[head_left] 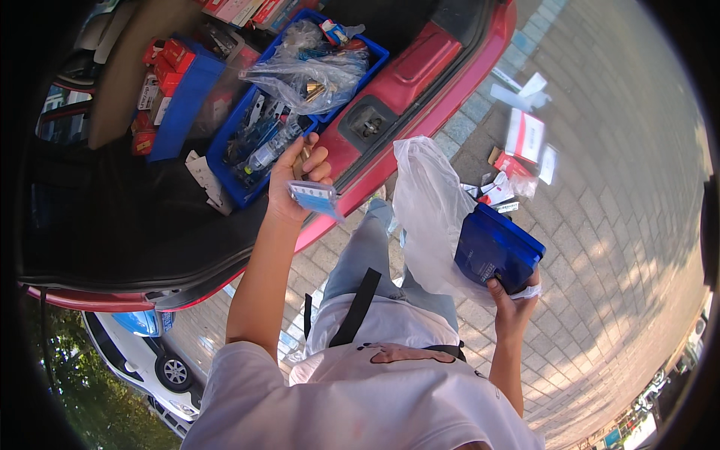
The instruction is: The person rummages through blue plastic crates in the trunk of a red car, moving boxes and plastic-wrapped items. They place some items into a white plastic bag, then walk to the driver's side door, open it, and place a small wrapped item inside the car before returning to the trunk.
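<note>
My left hand is raised beside the open car boot, its fingers curled. In it is a small clear plastic packet with a blue-and-white insert, and a small brass-coloured piece shows between the fingers. My right hand grips a dark blue box by its lower edge, thumb on the near face. The same hand holds a translucent white plastic bag, which hangs beside the box. Just beyond my left hand stands a blue bin of mixed tools and packaged parts.
A second blue bin holds clear plastic bags of parts. Red boxes stand farther left in the boot. The red boot sill runs before me. Torn cartons and packaging lie on the brick paving. A white car is parked behind at left.
</note>
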Tool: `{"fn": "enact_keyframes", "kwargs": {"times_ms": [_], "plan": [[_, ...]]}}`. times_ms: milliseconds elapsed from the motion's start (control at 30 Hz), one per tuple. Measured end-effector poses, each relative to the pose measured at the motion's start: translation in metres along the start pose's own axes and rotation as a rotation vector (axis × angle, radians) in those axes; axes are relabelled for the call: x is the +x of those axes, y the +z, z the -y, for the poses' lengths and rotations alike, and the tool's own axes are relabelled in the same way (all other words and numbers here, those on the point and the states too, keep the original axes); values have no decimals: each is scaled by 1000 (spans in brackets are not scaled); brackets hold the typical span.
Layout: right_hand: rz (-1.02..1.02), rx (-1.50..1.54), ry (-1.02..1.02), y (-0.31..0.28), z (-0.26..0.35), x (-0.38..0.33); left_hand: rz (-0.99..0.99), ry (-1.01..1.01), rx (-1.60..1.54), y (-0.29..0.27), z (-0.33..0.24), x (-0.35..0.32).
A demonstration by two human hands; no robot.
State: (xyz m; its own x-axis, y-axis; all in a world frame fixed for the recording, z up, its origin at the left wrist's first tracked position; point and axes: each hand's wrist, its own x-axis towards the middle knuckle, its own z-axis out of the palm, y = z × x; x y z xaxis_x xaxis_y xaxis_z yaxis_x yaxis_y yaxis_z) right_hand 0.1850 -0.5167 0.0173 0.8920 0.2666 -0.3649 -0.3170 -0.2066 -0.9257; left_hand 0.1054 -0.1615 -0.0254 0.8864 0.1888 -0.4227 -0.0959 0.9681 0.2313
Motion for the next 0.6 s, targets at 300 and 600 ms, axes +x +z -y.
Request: {"fn": "enact_keyframes", "kwargs": {"times_ms": [300,600], "plan": [[257,92,82,100,16,60,-301,117,-288,-55,-29,-40],[156,-37,114,197,13,99,-579,-12,207,-124,-160,104]]}}
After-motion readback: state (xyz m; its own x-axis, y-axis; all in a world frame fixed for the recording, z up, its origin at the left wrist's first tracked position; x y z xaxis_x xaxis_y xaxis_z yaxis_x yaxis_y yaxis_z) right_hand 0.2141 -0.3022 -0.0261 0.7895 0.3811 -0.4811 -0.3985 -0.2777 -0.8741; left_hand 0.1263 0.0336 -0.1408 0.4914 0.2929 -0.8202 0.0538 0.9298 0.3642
